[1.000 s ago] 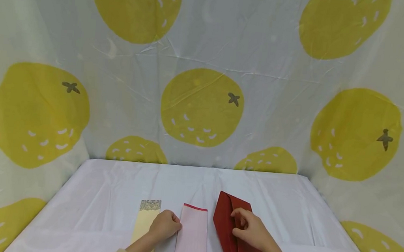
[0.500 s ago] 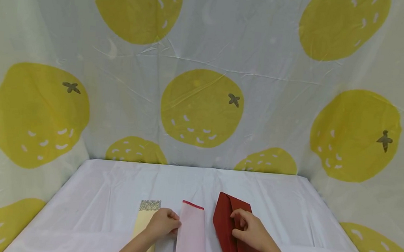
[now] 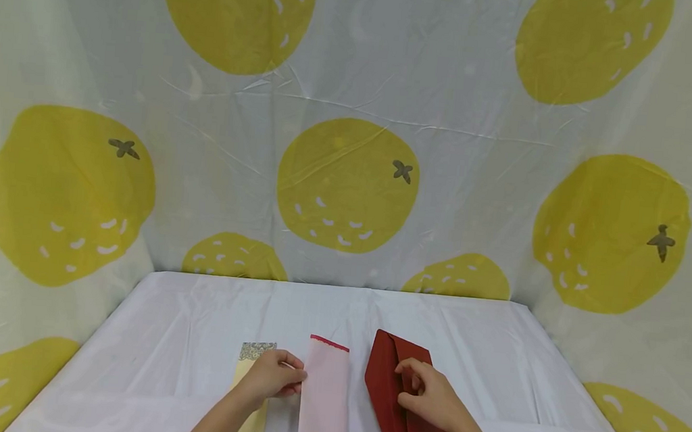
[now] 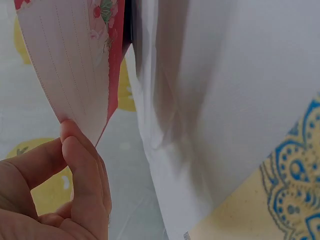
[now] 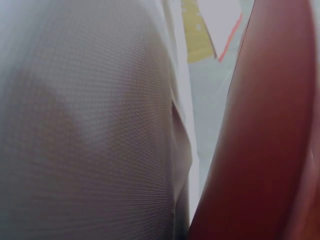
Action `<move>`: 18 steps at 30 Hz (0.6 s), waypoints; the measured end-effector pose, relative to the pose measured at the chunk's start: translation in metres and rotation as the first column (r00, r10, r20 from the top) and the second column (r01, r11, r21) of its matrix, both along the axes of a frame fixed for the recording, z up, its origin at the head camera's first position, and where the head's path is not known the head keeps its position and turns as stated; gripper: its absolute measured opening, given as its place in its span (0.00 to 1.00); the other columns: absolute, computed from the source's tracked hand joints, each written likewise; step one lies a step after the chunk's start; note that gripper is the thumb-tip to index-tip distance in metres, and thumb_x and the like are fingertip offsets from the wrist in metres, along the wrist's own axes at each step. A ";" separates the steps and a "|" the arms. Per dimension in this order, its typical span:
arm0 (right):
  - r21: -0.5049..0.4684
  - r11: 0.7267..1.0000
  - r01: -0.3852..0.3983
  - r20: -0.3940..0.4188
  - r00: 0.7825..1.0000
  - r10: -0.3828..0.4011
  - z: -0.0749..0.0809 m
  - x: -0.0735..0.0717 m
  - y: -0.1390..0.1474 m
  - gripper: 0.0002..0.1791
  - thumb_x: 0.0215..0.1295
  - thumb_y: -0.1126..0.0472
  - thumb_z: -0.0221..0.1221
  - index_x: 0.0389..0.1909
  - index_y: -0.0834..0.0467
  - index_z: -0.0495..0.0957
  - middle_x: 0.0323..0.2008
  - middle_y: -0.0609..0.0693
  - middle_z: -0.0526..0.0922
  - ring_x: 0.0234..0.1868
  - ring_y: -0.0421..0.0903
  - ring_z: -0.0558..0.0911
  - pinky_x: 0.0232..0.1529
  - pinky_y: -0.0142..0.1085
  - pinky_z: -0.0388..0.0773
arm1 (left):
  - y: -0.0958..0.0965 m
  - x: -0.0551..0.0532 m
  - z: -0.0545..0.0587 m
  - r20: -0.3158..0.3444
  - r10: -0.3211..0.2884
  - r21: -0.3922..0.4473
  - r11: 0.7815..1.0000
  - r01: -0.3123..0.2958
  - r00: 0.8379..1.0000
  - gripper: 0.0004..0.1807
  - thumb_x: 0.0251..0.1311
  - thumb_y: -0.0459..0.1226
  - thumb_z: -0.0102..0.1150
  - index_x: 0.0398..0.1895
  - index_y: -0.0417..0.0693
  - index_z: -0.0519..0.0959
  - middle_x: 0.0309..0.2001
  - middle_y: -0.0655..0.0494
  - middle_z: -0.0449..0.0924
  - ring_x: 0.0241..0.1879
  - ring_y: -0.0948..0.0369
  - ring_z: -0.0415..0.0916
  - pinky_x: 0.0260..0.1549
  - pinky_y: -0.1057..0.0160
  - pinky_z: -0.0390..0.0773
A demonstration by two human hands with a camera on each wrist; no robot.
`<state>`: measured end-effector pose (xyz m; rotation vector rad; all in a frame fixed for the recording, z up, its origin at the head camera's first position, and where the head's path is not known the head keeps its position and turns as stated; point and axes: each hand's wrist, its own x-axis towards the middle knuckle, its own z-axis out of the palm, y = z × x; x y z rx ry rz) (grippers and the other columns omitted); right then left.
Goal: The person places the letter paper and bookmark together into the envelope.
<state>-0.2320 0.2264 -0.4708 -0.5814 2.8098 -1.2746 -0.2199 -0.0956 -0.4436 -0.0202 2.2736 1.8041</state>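
Observation:
My left hand (image 3: 274, 374) pinches the left edge of a pale pink sheet of letter paper (image 3: 325, 397) with red ends. In the left wrist view, the bent sheet (image 4: 70, 65) shows dotted ruled lines and a flower print; my thumb and fingertips meet at its edge. My right hand (image 3: 434, 394) is at a red envelope (image 3: 384, 382), fingers curled at its long opening and gripping it there; the exact contact is hidden. The envelope (image 5: 265, 125) fills the right side of the right wrist view, tilted, with no fingers showing. The pink sheet stands between both hands.
A cream strip with a lace-like pattern (image 3: 258, 352) lies on the white cloth-covered table (image 3: 190, 339), partly beneath my left hand and forearm. Its blue-and-gold pattern (image 4: 295, 175) shows in the left wrist view. A curtain with yellow fruit (image 3: 348, 182) encloses the back and sides.
The left hand has lifted the pink sheet and shifted it slightly left and away from me; its near red end has come further into view. The right hand and envelope have stayed put.

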 end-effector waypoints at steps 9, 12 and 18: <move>0.004 1.000 -0.001 -0.003 1.000 0.001 -0.002 0.000 0.000 0.19 0.49 0.66 0.63 0.45 0.53 0.76 0.27 0.48 0.69 0.24 0.37 0.68 0.26 0.32 0.69 | -0.002 0.001 0.006 0.032 -0.024 0.045 0.999 0.022 0.999 0.10 0.58 0.31 0.65 0.38 0.33 0.77 0.22 0.55 0.79 0.21 0.66 0.76 0.24 0.71 0.80; 0.002 1.000 -0.001 -0.007 1.000 0.001 -0.002 -0.001 0.000 0.19 0.49 0.66 0.64 0.45 0.53 0.76 0.27 0.48 0.69 0.23 0.37 0.68 0.26 0.32 0.69 | -0.002 0.000 0.008 0.041 -0.038 0.060 0.998 0.035 0.998 0.10 0.58 0.31 0.65 0.39 0.33 0.77 0.23 0.54 0.80 0.22 0.66 0.77 0.25 0.70 0.80; -0.006 1.000 -0.006 -0.012 1.000 0.006 0.000 -0.001 -0.001 0.19 0.49 0.66 0.64 0.45 0.53 0.76 0.26 0.49 0.69 0.23 0.37 0.68 0.26 0.32 0.69 | 0.004 -0.001 0.014 0.040 -0.073 0.119 0.991 0.067 0.997 0.11 0.58 0.32 0.65 0.40 0.33 0.77 0.24 0.54 0.80 0.22 0.67 0.77 0.25 0.71 0.80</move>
